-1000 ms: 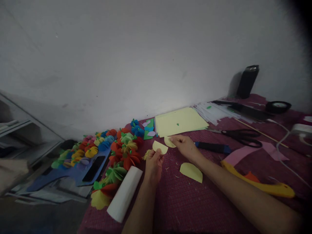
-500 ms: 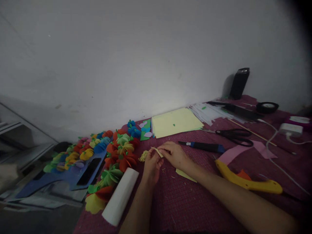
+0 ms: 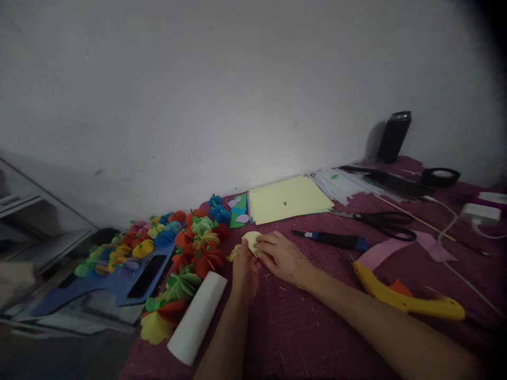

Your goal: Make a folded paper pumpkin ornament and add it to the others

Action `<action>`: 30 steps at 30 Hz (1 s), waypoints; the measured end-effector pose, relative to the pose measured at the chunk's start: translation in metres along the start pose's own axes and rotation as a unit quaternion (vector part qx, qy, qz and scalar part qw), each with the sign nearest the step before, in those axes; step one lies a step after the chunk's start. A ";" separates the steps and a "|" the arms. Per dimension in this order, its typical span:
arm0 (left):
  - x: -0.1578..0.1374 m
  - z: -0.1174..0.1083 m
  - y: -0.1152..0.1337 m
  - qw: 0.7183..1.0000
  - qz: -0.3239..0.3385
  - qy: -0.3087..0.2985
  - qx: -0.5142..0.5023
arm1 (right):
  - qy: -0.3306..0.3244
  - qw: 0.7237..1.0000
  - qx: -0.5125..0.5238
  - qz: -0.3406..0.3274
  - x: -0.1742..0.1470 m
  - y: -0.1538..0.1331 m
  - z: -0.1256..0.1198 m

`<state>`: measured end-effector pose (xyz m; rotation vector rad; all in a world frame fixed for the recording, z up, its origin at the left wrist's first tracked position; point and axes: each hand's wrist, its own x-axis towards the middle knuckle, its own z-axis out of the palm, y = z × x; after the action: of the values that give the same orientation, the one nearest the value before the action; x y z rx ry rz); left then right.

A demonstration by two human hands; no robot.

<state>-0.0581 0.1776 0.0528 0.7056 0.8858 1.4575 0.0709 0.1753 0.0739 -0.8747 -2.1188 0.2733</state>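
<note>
A pale yellow rounded paper piece [image 3: 252, 241] is held up between my two hands, its flat face showing. My left hand [image 3: 244, 266] grips its lower left edge, fingers closed. From the right, my right hand [image 3: 282, 257] pinches the same piece with bent fingers. Right beside my left hand lies a small heap of yellow paper shreds [image 3: 233, 253], partly covered. Left of the hands stand folded paper flowers [image 3: 208, 257] in red, green and yellow. A cutter knife [image 3: 335, 239] with a dark blue handle lies just beyond my right hand.
Pale yellow sheets [image 3: 289, 199] are stacked by the wall. To the right lie black scissors [image 3: 382, 219], a pink strip [image 3: 386, 252], a yellow glue gun [image 3: 404, 301] and a cable [image 3: 441, 237]. A white roll [image 3: 198, 318] rests near the table's left edge; a dark can [image 3: 395, 137] stands at the back.
The yellow paper piece has turned from a narrow, edge-like view to show its round face. My right hand has shifted slightly, and its wrist now covers the yellow paper on the table.
</note>
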 end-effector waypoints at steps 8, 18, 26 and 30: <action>0.001 -0.003 -0.004 0.996 0.044 0.026 0.068 | 0.085 0.989 0.063 0.105 0.002 0.012 0.004; 0.001 -0.003 -0.010 0.975 0.044 -0.011 0.216 | 0.023 0.963 0.153 0.218 0.004 0.026 0.002; 0.016 -0.031 0.006 0.923 -0.020 0.078 0.377 | 0.061 0.953 0.115 0.274 0.005 0.045 -0.011; 0.018 -0.035 0.001 0.892 -0.066 0.055 0.445 | 0.029 0.954 0.078 0.289 0.010 0.049 -0.015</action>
<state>-0.0897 0.1919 0.0343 1.2013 1.6878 0.9207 0.1022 0.2162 0.0676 -1.3736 -1.7151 0.6963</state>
